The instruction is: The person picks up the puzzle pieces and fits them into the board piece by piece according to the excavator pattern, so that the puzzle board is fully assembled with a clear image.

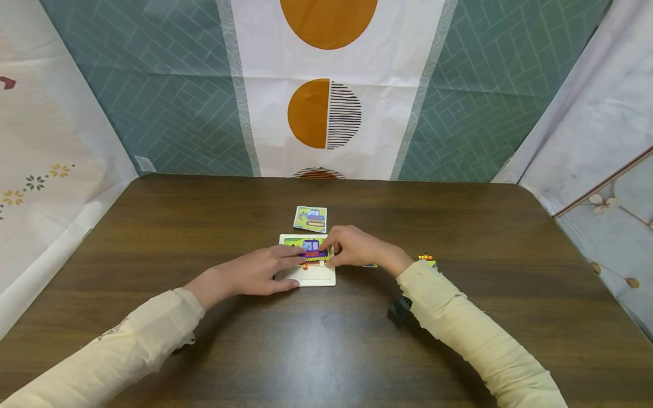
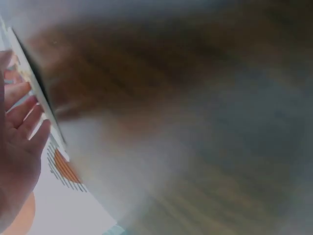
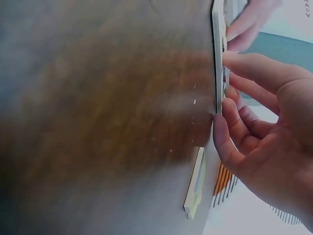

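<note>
A white board [image 1: 316, 277] lies on the table with a colourful vehicle puzzle picture [image 1: 312, 246] in its upper part. My left hand [image 1: 262, 271] rests from the left with extended fingers on the board and picture; the left wrist view shows these fingers [image 2: 35, 115] along the board [image 2: 41, 93]. At the board's right edge, my right hand [image 1: 357, 247] holds a puzzle piece [image 1: 324, 255] between bent thumb and index finger, mostly hidden by them. In the right wrist view, this hand [image 3: 274, 112] has its fingertips against the board's edge [image 3: 218, 58].
Just behind the board lies a square picture card [image 1: 310, 219]. Another colourful piece [image 1: 428, 260] lies right of the right forearm, and one [image 1: 371, 265] is partly hidden beneath the right hand. A loose piece [image 3: 195, 183] also shows in the right wrist view.
</note>
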A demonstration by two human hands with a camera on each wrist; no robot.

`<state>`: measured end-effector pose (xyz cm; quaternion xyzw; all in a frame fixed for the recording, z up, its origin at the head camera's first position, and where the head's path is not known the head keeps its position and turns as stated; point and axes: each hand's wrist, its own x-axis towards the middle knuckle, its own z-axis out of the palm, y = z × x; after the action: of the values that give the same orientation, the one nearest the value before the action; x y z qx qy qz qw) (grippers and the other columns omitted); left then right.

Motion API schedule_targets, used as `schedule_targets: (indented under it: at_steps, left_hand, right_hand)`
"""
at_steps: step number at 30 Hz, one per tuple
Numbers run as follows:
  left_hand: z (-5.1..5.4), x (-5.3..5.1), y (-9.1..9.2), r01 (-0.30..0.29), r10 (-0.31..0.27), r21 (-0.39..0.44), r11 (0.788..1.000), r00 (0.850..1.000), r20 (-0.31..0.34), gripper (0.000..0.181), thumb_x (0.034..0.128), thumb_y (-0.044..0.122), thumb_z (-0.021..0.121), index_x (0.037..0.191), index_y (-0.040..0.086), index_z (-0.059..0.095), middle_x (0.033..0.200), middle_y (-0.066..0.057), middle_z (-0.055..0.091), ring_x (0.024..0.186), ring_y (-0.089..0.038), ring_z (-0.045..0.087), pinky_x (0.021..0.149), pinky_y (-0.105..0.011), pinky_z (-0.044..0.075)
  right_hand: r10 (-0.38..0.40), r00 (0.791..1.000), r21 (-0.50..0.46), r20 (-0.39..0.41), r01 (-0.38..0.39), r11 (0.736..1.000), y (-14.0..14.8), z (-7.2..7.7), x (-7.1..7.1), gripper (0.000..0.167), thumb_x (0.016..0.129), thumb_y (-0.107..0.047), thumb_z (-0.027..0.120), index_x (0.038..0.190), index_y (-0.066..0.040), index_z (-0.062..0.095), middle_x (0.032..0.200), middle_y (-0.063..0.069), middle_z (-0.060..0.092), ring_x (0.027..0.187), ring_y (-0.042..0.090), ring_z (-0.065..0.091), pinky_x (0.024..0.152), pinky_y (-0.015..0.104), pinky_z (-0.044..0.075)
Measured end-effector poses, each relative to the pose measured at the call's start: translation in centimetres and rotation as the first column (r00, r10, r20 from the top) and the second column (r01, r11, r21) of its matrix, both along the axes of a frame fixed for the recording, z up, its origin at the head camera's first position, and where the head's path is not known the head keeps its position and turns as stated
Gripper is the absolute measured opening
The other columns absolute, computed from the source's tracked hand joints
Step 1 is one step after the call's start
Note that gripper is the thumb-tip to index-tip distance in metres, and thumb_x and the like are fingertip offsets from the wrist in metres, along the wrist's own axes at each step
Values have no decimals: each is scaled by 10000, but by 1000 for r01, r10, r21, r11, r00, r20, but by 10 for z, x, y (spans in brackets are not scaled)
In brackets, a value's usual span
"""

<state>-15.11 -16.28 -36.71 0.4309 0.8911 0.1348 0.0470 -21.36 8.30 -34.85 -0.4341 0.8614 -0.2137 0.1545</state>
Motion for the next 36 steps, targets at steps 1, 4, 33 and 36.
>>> schedule_targets:
  at_steps: [1, 4, 33, 36]
  left_hand:
    - [1, -1, 1, 4, -4, -7, 1000, 1000, -13, 511, 946, 321, 614, 1336, -5, 563, 1404, -162, 491, 1277, -316, 467, 1017, -459, 408]
    - [3, -3, 3, 11, -11, -9, 1000, 999, -53, 448, 952, 305, 606, 1273, -8, 614, 1344, -172, 539, 1232, -315, 507, 992, -452, 433]
    - [-3, 8, 18, 13, -30, -155, 988, 993, -114, 645, 1007, 453, 445, 1428, -36, 427, 1500, -156, 374, 1378, -289, 350, 1097, -412, 307]
    - [-3, 8, 19, 19, -38, -150, 988, 991, -125, 642, 1008, 447, 447, 1428, -38, 426, 1500, -157, 374, 1379, -285, 348, 1101, -405, 301]
  right_hand:
    - [-5, 1000, 1, 5, 5, 1000, 0, 0, 0, 325, 831, -150, 777, 1113, 0, 715, 914, 48, 588, 748, 115, 508, 664, 222, 433]
    - [-17, 1000, 6, 14, 16, 1000, -2, -2, 0, 320, 831, -140, 776, 1111, 3, 715, 934, 53, 590, 762, 129, 514, 670, 220, 433]
    - [-49, 997, 14, -52, 50, 999, -3, -1, 5, 301, 816, -149, 790, 1073, -1, 737, 839, 39, 579, 721, 119, 509, 648, 221, 430]
    - [-75, 996, 7, -55, 76, 997, -1, -1, 7, 301, 816, -166, 791, 1058, 5, 741, 831, 38, 583, 723, 125, 504, 646, 226, 428]
